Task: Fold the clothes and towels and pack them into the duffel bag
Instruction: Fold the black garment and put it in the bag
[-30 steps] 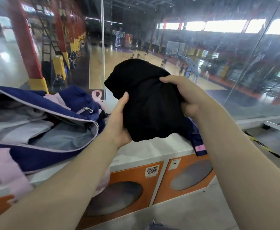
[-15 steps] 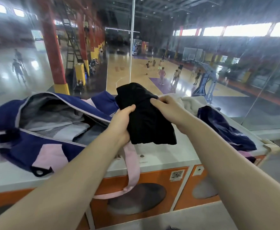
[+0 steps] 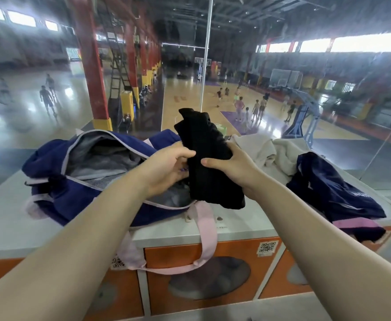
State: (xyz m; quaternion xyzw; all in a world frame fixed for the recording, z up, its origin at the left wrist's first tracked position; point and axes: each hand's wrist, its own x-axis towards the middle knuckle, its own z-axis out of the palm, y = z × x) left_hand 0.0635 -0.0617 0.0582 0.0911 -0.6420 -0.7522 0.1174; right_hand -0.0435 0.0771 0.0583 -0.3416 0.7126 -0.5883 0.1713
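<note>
Lowered toward the open duffel bag (image 3: 78,181): black garment (image 3: 209,163), now narrower.
Left hand (image 3: 166,167) and right hand (image 3: 233,165) both grasp it; its lower edge hides the bag's opening.

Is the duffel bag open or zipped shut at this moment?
Open. The duffel bag gapes along its top, with grey lining and folded grey fabric visible inside, while both hands hold a black garment over its right end.

duffel bag (image 3: 78,181) left on counter (image 3: 240,220) | garments (image 3: 338,193) right
</note>
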